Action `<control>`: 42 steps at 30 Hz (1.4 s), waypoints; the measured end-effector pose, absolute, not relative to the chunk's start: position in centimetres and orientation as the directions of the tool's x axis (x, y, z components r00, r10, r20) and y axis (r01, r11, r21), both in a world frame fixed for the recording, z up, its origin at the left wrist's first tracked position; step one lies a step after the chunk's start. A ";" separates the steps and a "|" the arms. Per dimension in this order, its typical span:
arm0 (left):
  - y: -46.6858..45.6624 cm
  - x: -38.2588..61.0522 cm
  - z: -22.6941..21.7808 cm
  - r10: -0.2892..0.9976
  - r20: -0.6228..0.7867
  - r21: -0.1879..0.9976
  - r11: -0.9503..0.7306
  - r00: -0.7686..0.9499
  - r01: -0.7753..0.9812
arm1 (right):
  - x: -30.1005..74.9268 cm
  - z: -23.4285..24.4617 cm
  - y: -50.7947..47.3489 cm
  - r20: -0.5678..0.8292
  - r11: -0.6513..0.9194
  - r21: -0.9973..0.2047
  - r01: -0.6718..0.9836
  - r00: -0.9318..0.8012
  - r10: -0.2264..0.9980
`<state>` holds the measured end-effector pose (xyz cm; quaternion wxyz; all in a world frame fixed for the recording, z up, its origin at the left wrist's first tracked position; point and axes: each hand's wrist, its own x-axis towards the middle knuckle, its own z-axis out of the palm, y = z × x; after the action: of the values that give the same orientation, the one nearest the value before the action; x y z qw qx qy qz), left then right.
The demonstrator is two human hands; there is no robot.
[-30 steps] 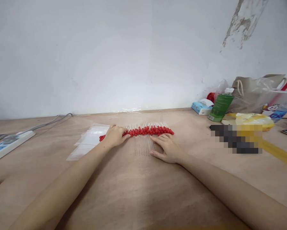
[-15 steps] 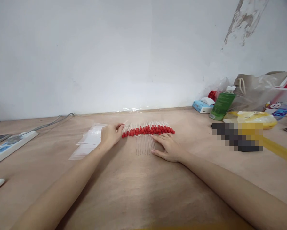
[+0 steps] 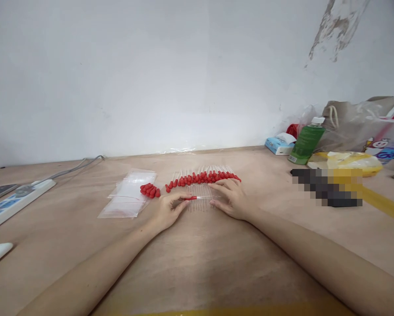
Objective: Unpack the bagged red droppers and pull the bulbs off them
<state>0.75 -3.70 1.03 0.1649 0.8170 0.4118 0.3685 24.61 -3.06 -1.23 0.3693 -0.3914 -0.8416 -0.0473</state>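
My left hand [image 3: 172, 210] is closed in a pinch on the red bulb end of a glass dropper [image 3: 205, 197]. The dropper lies sideways, its clear tube pointing right, over a row of thin glass tubes [image 3: 198, 207]. My right hand [image 3: 232, 199] rests at the right side of those tubes. Its thumb and fingers are apart, and the dropper's thin end reaches into the gap between them; contact there is unclear. Behind both hands stretches a row of red-bulbed droppers [image 3: 203, 177], bulbs toward me. Loose red bulbs [image 3: 150, 190] lie in a pile left of it.
Clear plastic bags [image 3: 121, 204] lie at the left, partly under the bulb pile. Farther left are a power strip [image 3: 22, 199] and a phone [image 3: 1, 192]. At the right stand a green bottle [image 3: 307, 139], a tissue pack [image 3: 280, 145] and a yellow packet [image 3: 355, 164].
My left hand has moved right and nearer to me, from the row's left end to the glass tubes, and now holds a dropper. The bulb pile has come into view. My right hand has barely moved.
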 end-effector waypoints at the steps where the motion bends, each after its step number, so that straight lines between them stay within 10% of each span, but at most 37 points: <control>1: -3.7 0.8 1.1 0.778 0.482 0.561 -0.627 0.402 0.541 | 24.5 -1.3 -3.1 0.662 0.705 -0.167 0.690 -0.452 0.599; 11: -3.7 1.2 0.5 0.621 0.542 0.289 -0.770 0.566 0.568 | 23.2 -0.7 -4.5 0.689 0.752 -0.077 0.655 -0.511 0.515; 25: -4.7 0.8 0.9 0.598 0.523 0.255 -0.790 0.608 0.557 | 24.1 -1.2 -4.4 0.810 0.778 0.200 0.595 -0.548 0.211; 33: -2.8 -2.4 1.2 0.703 0.633 0.338 -0.627 0.324 0.702 | 25.9 -1.1 -2.7 0.823 0.583 -0.094 0.807 -0.267 0.501; 42: 0.3 -4.7 2.9 0.766 0.563 0.005 -0.378 0.309 0.926 | 23.9 -1.1 -2.7 0.715 0.479 -0.169 0.862 -0.227 0.661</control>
<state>-4.70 0.29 2.90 -0.1623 0.7926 0.5337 0.2461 23.87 -2.67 -1.14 0.3786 -0.4931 -0.7720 -0.1324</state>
